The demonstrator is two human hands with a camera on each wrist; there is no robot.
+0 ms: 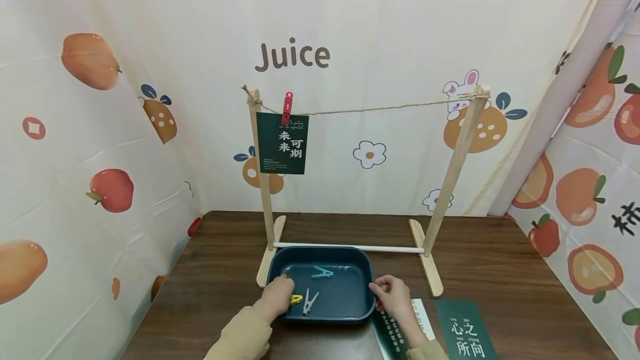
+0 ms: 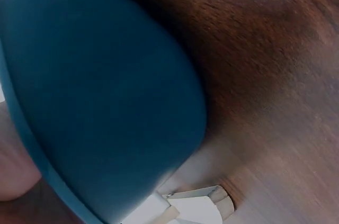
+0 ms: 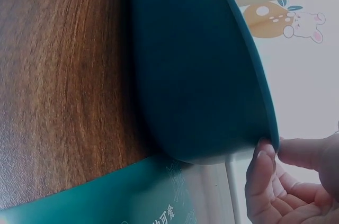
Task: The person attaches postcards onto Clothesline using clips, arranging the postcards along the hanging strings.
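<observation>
Tray and drying line, seen from above and from both wrists. The dark blue tray [image 1: 345,296] sits on the brown table [image 1: 210,271] and serves as landmark. The right hand [image 1: 394,296] pinches the tray's right rim between thumb and fingers, a narrow grip plain in the right wrist view. The left hand [image 1: 276,295] lies over the tray's left rim; its fingertips are hidden, so whether it grips the rim or something inside cannot be told. Within the tray are three clips: the blue clip [image 1: 322,274] toward the far wall, the grey clip [image 1: 308,304] toward the near wall, left of the middle, and the yellow clip [image 1: 296,299] beside the left hand, which partly covers it. Behind the tray runs a white bar [image 1: 390,249] joining two wooden posts; above it a rope [image 1: 380,109] is strung between them. From the rope, above the tray's left part, a green card [image 1: 280,154] hangs by a red clip [image 1: 287,109]. Right of the tray, a printed card [image 1: 385,332] lies partly beneath the right forearm, with another card [image 1: 465,329] farther right. Fruit-patterned cloth [image 1: 400,21] stands behind the tray.
</observation>
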